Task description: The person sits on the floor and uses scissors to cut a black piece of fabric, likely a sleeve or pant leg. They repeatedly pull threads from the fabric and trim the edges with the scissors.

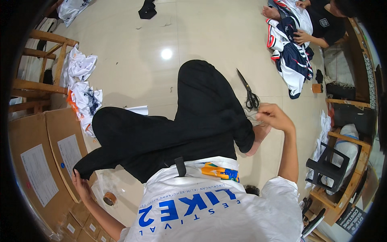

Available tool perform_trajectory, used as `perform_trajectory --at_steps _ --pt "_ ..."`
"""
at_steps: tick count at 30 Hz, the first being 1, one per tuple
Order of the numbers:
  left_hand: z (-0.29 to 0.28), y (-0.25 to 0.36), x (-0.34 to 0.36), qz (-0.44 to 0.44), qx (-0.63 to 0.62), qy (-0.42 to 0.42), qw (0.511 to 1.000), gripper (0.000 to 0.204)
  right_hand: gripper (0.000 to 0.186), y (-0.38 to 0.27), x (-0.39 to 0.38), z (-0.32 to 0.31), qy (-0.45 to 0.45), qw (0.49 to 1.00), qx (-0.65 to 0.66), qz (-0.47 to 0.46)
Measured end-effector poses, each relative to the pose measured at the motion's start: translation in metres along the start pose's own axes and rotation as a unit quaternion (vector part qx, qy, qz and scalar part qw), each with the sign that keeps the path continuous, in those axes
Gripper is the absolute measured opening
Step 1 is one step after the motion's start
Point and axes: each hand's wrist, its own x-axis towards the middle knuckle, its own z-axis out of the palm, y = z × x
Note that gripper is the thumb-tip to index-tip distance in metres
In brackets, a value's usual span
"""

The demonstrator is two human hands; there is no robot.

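Observation:
I sit on the floor with black cloth over my lap and legs; where the garment ends and my trousers begin is hard to tell. My left hand [80, 182] grips the narrow far-left end of the black garment [86, 163] beside the cardboard boxes. Over by my bare foot [261, 137], my right hand [276, 117] is closed in a pinch, and what lies between its fingertips is too small to make out. Just beyond it, black-handled scissors [250, 94] lie on the floor, blades pointing away. A small pile of loose thread [250, 115] sits beside the handles.
Cardboard boxes [30, 133] and a wooden frame [50, 38] line the left, with white cloths [82, 66] beside them. Tape [109, 198] lies near my left forearm. At far right, another person [326, 24] handles navy-and-white garments [294, 56]. A black plastic stool [328, 165] stands right.

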Motion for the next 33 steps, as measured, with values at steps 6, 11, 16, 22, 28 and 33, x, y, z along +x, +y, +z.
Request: perform_trajectory --at_steps 6,11,16,22,28,33 --pt "0.011 -0.005 -0.004 -0.017 -0.041 0.001 0.999 0.048 0.032 -0.006 0.0 -0.005 0.131 0.813 0.539 -0.176" --pt "0.016 0.004 -0.015 -0.018 0.128 -0.048 0.99 0.035 0.033 -0.026 0.023 -0.017 0.172 0.754 0.598 -0.21" --pt "0.009 0.017 -0.015 -0.087 0.177 -0.065 0.978 0.029 0.021 -0.07 0.028 -0.026 0.288 0.911 -0.03 -0.293" --pt "0.01 0.015 -0.018 0.022 0.224 -0.089 0.97 0.014 0.039 -0.097 0.008 -0.03 0.193 0.862 -0.407 -0.233" --pt "-0.007 0.011 -0.017 0.085 0.117 -0.012 0.989 0.02 0.042 -0.011 -0.007 -0.096 0.39 0.917 0.069 -0.052" --pt "-0.051 0.015 -0.013 0.01 0.055 0.002 0.998 0.019 0.03 0.138 -0.076 -0.261 0.527 0.849 0.03 0.011"
